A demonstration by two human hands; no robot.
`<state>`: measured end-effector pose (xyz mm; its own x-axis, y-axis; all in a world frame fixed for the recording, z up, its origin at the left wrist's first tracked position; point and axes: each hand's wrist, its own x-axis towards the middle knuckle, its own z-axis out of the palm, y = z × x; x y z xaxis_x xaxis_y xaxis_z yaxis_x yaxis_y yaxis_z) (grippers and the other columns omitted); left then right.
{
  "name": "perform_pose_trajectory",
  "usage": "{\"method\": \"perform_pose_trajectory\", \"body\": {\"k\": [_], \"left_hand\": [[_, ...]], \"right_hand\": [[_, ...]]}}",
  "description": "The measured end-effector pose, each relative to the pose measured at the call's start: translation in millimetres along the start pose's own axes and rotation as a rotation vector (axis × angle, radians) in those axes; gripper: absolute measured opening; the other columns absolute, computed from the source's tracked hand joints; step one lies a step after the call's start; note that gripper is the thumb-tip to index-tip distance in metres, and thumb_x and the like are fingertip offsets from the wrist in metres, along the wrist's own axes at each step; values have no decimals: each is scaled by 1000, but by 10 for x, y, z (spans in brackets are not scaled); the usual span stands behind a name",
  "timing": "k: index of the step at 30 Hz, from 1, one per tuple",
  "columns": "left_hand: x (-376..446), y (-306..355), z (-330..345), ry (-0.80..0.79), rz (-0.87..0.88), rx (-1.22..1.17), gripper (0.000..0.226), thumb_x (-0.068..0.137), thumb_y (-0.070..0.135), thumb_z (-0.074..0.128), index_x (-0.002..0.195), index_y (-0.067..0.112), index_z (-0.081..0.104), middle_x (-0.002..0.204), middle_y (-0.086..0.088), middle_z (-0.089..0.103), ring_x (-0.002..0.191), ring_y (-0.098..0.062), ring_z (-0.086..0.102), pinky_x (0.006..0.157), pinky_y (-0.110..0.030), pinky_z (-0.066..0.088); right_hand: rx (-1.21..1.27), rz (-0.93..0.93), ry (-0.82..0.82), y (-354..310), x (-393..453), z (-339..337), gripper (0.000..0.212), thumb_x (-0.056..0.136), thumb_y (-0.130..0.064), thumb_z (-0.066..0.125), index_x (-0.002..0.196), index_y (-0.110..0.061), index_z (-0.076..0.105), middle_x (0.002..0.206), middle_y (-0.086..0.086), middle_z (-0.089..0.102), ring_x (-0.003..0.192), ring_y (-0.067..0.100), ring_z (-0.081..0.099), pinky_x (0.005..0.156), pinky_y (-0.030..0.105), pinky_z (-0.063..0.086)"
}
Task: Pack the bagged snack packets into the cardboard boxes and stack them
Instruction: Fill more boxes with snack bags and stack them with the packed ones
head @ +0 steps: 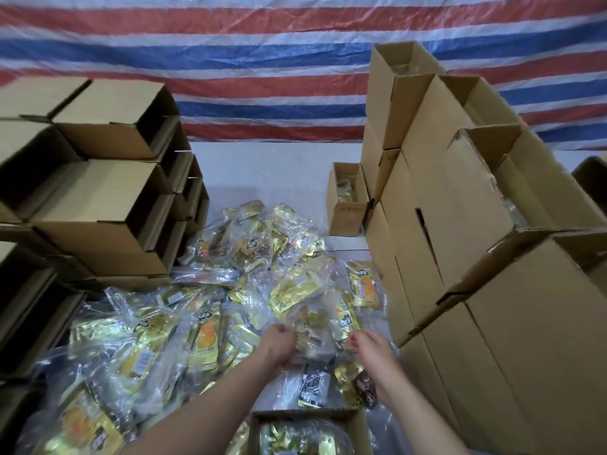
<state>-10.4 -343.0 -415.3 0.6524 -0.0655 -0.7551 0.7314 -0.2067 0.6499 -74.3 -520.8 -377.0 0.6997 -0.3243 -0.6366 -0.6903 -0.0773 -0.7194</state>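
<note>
A heap of clear bags holding gold snack packets (pixel 210 300) covers the floor in front of me. Both hands hold one such bag (pixel 315 333) just above the heap. My left hand (pixel 279 346) grips its left side and my right hand (pixel 371 349) pinches its right edge. Directly below, at the bottom edge, an open cardboard box (pixel 262 418) has a bag of gold packets inside it.
Empty boxes lying on their sides are stacked at the left (pixel 108 178). Tall stacks of upright boxes (pixel 460 224) rise at the right. One small open box (pixel 348 211) with packets stands on the pale floor behind the heap. A striped tarp (pixel 262 60) hangs behind.
</note>
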Motion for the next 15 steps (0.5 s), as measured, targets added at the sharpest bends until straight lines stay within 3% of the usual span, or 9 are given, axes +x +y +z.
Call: {"method": "perform_pose_trajectory", "body": {"k": [2,4,6,7,9,13,15], "left_hand": [[-135,46,-49,20,78,-7,17,102,5,45,110,-2,57,77,-13,66,49,-19,67,41,-24,48],[-264,108,-102,35,169,-1,21,97,-2,44,107,3,62,82,-14,70,55,-19,67,47,-25,49],[-388,160,-131,44,297,50,27,94,-4,44,103,9,65,84,-12,71,59,-17,63,53,-29,49],[-446,177,-131,46,355,86,27,95,-3,44,101,13,66,82,-8,71,57,-13,61,52,-28,48],[-520,176,-120,49,414,131,25,98,3,46,99,17,66,82,-1,71,53,-7,61,48,-23,47],[-479,1,-139,18,201,133,20,97,14,49,108,5,63,89,-5,67,66,-16,61,49,-27,52],[-448,-89,-183,-56,32,5,26,97,25,54,115,7,61,95,-10,71,73,-20,65,56,-28,54]], "right_hand": [[-21,3,6,-102,11,62,30,100,-43,50,121,-23,58,116,-2,62,103,20,60,88,42,51],[-3,41,-1,-255,23,143,58,95,-58,51,142,-25,42,144,2,47,126,28,50,105,52,44],[86,113,-85,-400,51,232,78,89,-70,52,152,-27,33,157,6,36,139,34,40,110,54,38],[155,157,-182,-453,68,272,78,87,-74,50,148,-26,44,152,10,44,135,36,46,109,54,40],[260,239,-362,-492,75,327,71,88,-75,45,123,-18,68,123,16,69,114,37,65,103,55,47],[237,281,-324,-345,137,440,54,97,-58,49,103,-10,73,86,10,77,72,23,73,66,36,61],[111,292,-278,-240,199,510,45,92,-52,61,105,-11,73,97,11,75,85,26,71,74,35,59]]}}
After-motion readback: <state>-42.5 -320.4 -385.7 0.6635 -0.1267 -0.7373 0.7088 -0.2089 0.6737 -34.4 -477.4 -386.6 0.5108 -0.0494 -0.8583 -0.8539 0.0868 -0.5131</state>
